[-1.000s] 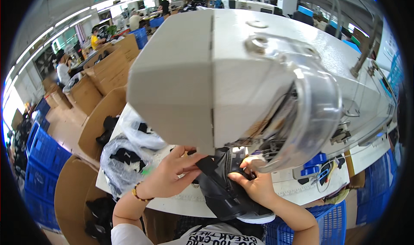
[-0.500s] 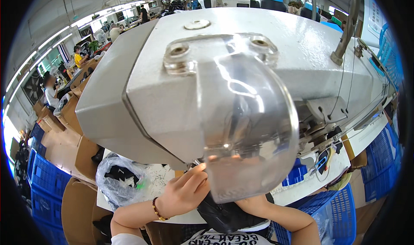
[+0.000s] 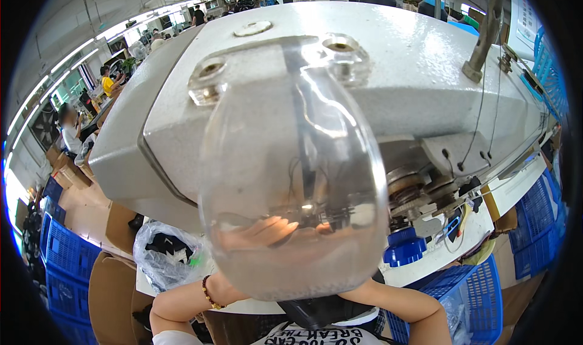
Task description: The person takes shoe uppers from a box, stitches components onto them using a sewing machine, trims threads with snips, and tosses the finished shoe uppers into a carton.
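Where clear plastic (image 3: 285, 145) curves, 2 hands (image 3: 255, 233) show — shoe (image 3: 317, 310) below.

White short-sleeved shirt (image 3: 280, 338), black lettering (image 3: 348, 333), beaded bracelet (image 3: 208, 293)

One near sewing machine (image 3: 285, 60), one clear guard (image 3: 291, 163), two hands (image 3: 261, 233), one beaded bracelet (image 3: 209, 293)

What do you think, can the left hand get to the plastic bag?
Probably yes: the plastic bag lies near the left wrist, and nothing seems to stand between it and the left hand, seen through the clear guard.
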Demonstrator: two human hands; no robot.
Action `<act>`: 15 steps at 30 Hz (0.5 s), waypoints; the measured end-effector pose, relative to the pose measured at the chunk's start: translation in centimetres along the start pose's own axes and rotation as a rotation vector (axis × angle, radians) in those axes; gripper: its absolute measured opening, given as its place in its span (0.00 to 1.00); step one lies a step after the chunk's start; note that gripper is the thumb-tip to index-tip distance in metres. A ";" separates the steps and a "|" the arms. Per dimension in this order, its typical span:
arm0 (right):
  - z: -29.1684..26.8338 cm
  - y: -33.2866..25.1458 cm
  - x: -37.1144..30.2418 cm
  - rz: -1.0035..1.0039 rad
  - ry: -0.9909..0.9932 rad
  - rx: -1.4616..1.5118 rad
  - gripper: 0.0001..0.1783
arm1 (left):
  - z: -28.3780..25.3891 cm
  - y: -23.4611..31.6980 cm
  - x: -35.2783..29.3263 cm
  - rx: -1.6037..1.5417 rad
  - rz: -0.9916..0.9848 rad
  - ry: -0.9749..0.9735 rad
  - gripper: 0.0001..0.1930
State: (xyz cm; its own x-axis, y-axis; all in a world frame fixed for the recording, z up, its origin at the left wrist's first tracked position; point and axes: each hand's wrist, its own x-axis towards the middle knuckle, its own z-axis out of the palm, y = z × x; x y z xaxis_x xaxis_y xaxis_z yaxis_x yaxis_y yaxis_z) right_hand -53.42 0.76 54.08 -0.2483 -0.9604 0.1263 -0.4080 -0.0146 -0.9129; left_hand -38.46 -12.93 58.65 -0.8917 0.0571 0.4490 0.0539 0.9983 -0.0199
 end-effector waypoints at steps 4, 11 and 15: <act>0.4 0.9 -0.1 0.041 0.004 0.168 0.15 | 0.1 0.4 0.0 0.069 -0.052 -0.012 0.17; 0.7 2.6 -0.2 -0.078 -0.140 0.191 0.14 | -0.3 0.8 0.5 0.126 0.048 0.025 0.19; 1.1 3.7 -0.4 -0.040 -0.167 0.249 0.15 | 0.0 0.3 0.5 0.216 0.109 0.028 0.15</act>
State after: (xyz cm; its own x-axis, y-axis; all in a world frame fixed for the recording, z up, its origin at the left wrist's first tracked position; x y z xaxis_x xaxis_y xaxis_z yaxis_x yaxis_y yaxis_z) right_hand -53.86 0.74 50.22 -0.0804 -0.9898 0.1172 -0.1812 -0.1011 -0.9782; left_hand -38.86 -12.61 58.88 -0.8728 0.1669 0.4586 0.0485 0.9647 -0.2589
